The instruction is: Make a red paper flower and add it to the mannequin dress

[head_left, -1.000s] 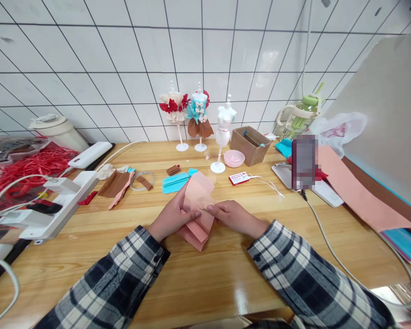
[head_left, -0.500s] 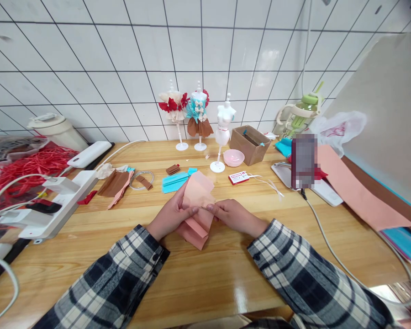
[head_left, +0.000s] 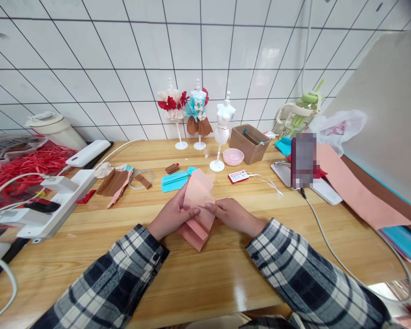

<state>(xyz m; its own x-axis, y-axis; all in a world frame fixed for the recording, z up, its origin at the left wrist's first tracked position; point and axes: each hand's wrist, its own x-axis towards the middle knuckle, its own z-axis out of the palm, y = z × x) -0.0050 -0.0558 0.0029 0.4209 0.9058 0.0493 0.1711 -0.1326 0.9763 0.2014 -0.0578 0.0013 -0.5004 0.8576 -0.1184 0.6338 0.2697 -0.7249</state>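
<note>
A folded piece of pink crepe paper (head_left: 197,192) is held above the table in front of me. My left hand (head_left: 173,214) grips its left side, thumb lying across the folds. From the right, my right hand (head_left: 231,214) pinches the paper's edge between thumb and fingers. The lower end hangs in a loose fold toward me; most fingertips are hidden behind the paper. Just beyond lies a strip of blue crepe paper (head_left: 174,181). Farther back stands a bare white mini dress form (head_left: 222,125), beside two dressed in crepe paper, one cream and red (head_left: 173,104), one blue and brown (head_left: 198,109).
A pink bowl (head_left: 233,156), a cardboard box (head_left: 250,144) and a small red-and-white packet (head_left: 239,177) sit behind my hands. Left are a power strip (head_left: 60,205) with cables and brown paper scraps (head_left: 112,183). A phone (head_left: 303,160) on a stand and a long pink sheet (head_left: 359,192) lie right.
Both hands stay almost in place on the pink paper. My right fingers have shifted slightly along its edge, and the whole view has moved a little.
</note>
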